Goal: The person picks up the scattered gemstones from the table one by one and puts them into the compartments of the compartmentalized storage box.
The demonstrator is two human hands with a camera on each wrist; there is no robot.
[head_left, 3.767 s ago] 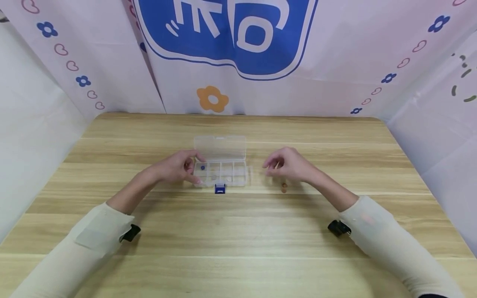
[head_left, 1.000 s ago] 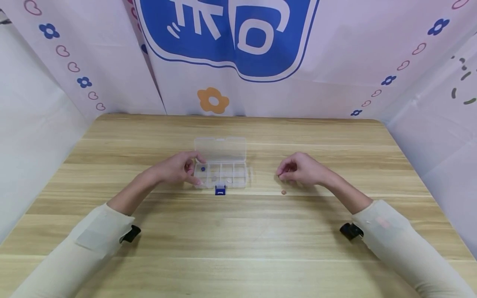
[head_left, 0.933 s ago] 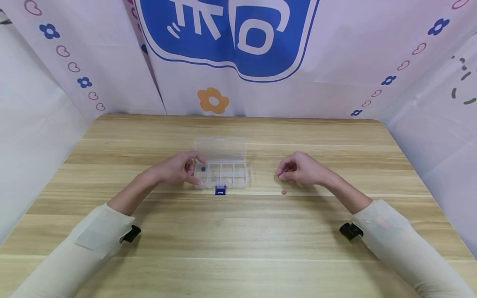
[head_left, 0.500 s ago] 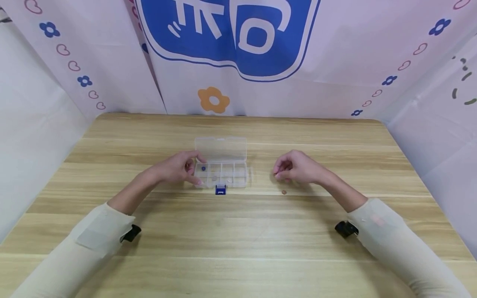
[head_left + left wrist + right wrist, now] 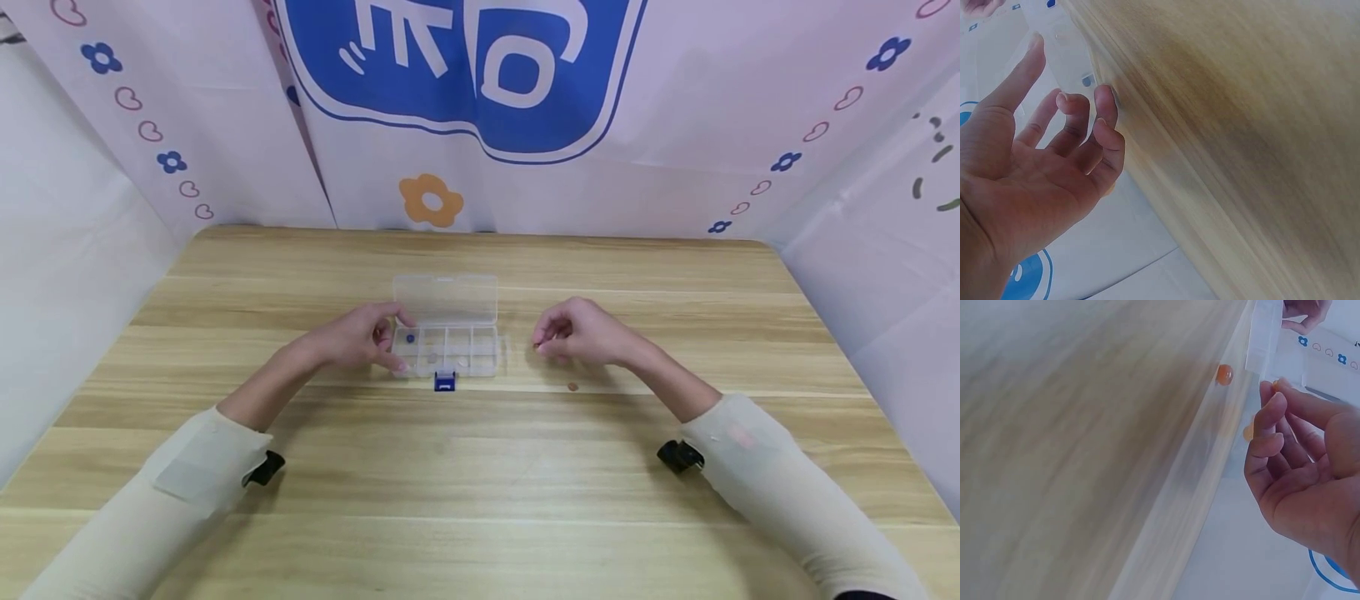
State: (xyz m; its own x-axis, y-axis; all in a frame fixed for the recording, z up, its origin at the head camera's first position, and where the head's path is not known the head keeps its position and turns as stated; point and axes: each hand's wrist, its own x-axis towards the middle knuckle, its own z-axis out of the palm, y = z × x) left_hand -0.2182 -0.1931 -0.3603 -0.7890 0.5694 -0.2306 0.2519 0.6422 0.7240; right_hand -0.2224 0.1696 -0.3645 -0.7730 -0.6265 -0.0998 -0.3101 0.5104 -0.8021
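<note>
A clear plastic compartment box lies on the table with its lid swung back. My left hand holds the box's left end, index finger at the back edge and thumb at the front. In the back-left compartment sits a blue bead; small pale pieces, too faint to identify, lie in other compartments. Just right of the box, my right hand pinches a small orange bead between thumb and index fingertip, mostly covered by them. A second orange bead rests on the table below that hand.
The wooden table has its far edge against a white printed curtain. A blue latch sticks out from the box's front side. Dark wrist mounts hang below both sleeves.
Two orange pieces lay on the table 3.8 seconds ago; one lies there now. Over the last second my right hand has moved left toward the box with the bead. My left hand stays put.
</note>
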